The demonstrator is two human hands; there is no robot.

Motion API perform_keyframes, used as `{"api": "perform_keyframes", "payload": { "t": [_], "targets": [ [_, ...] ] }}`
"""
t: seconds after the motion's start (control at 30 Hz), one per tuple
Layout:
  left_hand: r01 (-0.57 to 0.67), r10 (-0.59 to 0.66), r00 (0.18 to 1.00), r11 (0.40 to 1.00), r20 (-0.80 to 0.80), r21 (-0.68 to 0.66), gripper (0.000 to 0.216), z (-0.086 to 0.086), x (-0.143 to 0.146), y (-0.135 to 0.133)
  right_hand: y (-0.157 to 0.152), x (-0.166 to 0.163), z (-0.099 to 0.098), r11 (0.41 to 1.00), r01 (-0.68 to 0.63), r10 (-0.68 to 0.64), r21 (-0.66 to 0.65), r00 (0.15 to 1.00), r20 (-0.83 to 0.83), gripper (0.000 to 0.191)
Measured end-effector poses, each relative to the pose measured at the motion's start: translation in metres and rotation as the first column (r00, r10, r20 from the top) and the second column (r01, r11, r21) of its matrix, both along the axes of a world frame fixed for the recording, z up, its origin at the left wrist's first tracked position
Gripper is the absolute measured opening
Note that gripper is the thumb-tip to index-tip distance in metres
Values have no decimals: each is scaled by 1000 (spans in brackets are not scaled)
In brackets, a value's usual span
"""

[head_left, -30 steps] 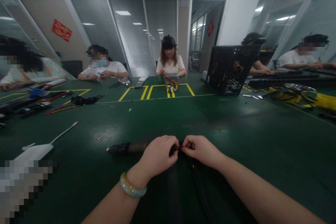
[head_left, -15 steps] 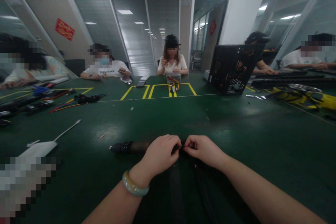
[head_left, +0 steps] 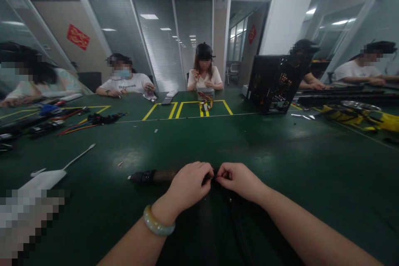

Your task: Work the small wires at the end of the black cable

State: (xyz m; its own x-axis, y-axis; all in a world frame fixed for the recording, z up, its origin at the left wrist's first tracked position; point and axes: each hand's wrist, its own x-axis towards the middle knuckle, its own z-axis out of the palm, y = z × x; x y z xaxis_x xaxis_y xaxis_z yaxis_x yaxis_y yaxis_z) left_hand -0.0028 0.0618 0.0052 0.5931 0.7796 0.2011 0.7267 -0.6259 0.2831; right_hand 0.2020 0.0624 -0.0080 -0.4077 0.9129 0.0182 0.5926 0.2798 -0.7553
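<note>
A dark cylindrical tool that looks like an electric screwdriver lies on the green table, its black collar and metal tip pointing left. My left hand, with a jade-coloured bangle on the wrist, covers its rear end, the thumb and fingers curled closed there. Close against it, my right hand pinches thumb to fingertips at the same end. Whatever is between the right fingertips is small, dark and mostly hidden. Below the hands a black cord runs toward the near edge, dim against the table.
A white pouch-like thing with a thin strap lies at left. Wire bundles sit beyond it. Across the table stand a black computer case and a grey box with coloured wires. Several people sit around it.
Both hands stay together at the tool's rear end; the right fingertips have shifted slightly left. The tool also appears slightly further left. Across the table, a person's hands have moved a little.
</note>
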Motion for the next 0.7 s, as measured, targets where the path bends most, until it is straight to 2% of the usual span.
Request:
{"api": "perform_keyframes", "payload": {
  "t": [0.3,0.7],
  "targets": [
    [2,-2,1000,1000,15,0,12,-3,0,1,3,0,-7,1000,-4,4,5,1000,-15,8],
    [0,0,1000,1000,19,-8,12,-3,-1,1,2,0,-4,1000,-4,4,-17,1000,-29,9]
  ]
}}
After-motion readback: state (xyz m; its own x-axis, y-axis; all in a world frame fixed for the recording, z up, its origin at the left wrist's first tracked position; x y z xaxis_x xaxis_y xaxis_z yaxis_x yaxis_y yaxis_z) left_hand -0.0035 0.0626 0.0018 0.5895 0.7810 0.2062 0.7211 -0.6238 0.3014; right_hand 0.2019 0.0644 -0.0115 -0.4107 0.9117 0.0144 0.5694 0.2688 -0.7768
